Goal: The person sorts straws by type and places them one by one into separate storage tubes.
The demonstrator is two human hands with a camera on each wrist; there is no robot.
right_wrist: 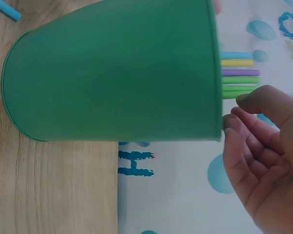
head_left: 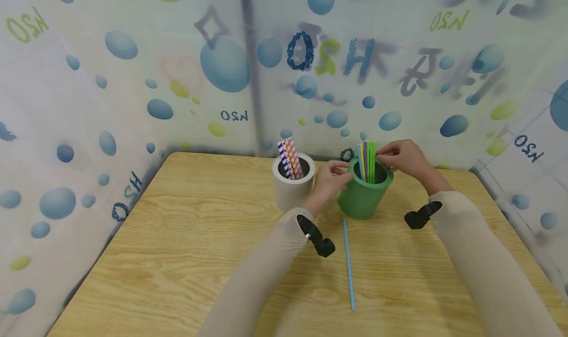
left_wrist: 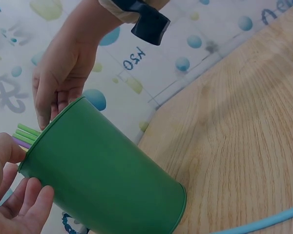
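A tapered green pot [head_left: 361, 201] holds several straws [head_left: 367, 159]: blue, yellow, purple and green. My left hand [head_left: 330, 182] grips its rim from the left, its lower fingers [left_wrist: 36, 195] along the outside wall. On the opposite side, my right hand [head_left: 404, 157] is at the rim, its thumb [right_wrist: 254, 101] against the green straws [right_wrist: 240, 88]. Whether it pinches a straw or merely touches it is unclear. One blue straw [head_left: 348, 263] lies on the table in front of the pot.
Left of the green pot stands a white pot [head_left: 290, 194] with several patterned straws [head_left: 290, 157]. Both pots are on a wooden table [head_left: 186, 238], near its back edge. Behind the table hangs a patterned cloth backdrop [head_left: 177, 71].
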